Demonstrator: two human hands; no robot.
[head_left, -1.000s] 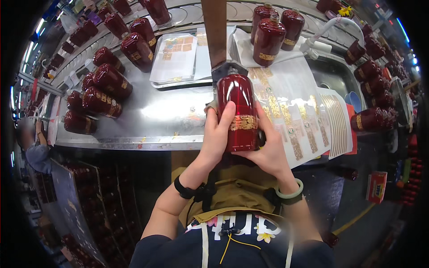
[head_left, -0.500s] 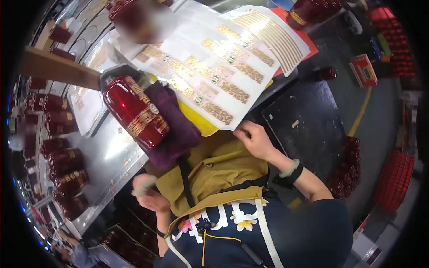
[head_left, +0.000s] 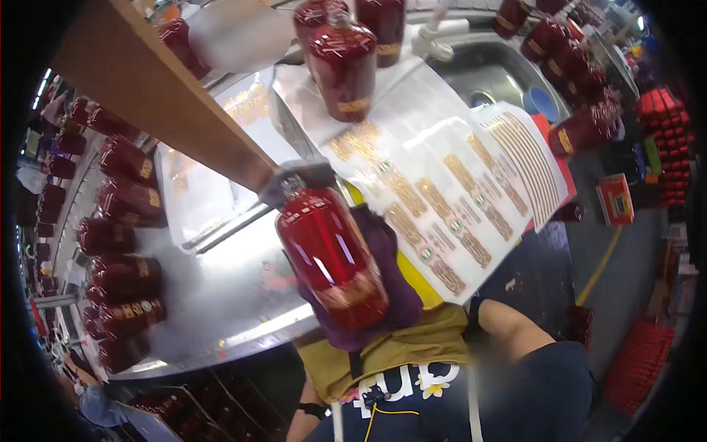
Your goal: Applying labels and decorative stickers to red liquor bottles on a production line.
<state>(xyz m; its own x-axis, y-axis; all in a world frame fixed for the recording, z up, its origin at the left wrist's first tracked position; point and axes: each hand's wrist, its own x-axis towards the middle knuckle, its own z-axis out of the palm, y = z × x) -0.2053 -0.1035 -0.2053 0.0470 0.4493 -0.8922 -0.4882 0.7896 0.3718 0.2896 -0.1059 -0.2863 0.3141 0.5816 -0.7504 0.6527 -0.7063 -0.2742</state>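
Lying past table edge [head_left: 243, 342]: red bottle [head_left: 331, 258].

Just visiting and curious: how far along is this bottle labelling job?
Done, it seems: red bottles lying in rows at the left of the steel table carry gold labels. In hand: one red bottle lies on a purple cloth, no hand on it. Left: the label sheets hold many gold labels, so likely plenty remains.

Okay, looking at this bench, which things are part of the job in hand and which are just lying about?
In hand:
red bottle lying on the purple cloth
label sheets
wooden jig at the bottle's neck

Lying about:
bottle rows on the left
upright bottles
sink
small red box

Hands are hidden.
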